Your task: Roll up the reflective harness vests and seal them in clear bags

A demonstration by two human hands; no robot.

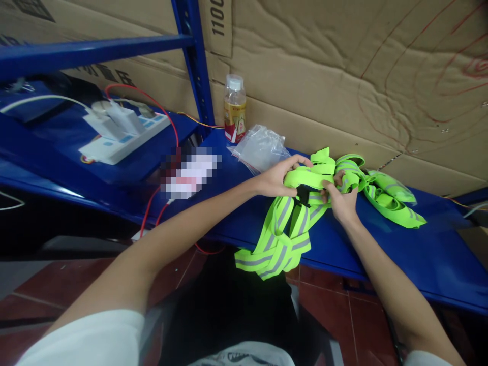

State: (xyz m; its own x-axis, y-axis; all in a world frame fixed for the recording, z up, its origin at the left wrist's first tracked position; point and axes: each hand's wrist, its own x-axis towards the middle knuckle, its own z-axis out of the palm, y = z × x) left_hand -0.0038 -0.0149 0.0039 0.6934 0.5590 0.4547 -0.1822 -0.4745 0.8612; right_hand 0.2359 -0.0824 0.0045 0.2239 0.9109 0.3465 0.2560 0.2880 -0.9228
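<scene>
A neon-yellow reflective vest made of straps point(282, 241) with grey stripes hangs partly over the front edge of the blue shelf point(389, 249). My left hand point(278, 178) is closed on the upper left of its straps, thumb below and fingers above. From the right, my right hand point(341, 201) pinches the same straps near a black buckle point(303, 194). Some of its fingertips are hidden behind the webbing. Beside my right hand, more looped yellow straps point(394, 201) lie on the shelf, partly under clear plastic.
Clear plastic bags point(261, 147) lie behind my left hand, with a capped bottle point(235, 109) next to them. A blurred-out phone-like item point(192, 173) has a red cable. Left is a power strip point(125, 137) with plugs. A blue post point(196, 61) and cardboard point(305, 76) stand behind.
</scene>
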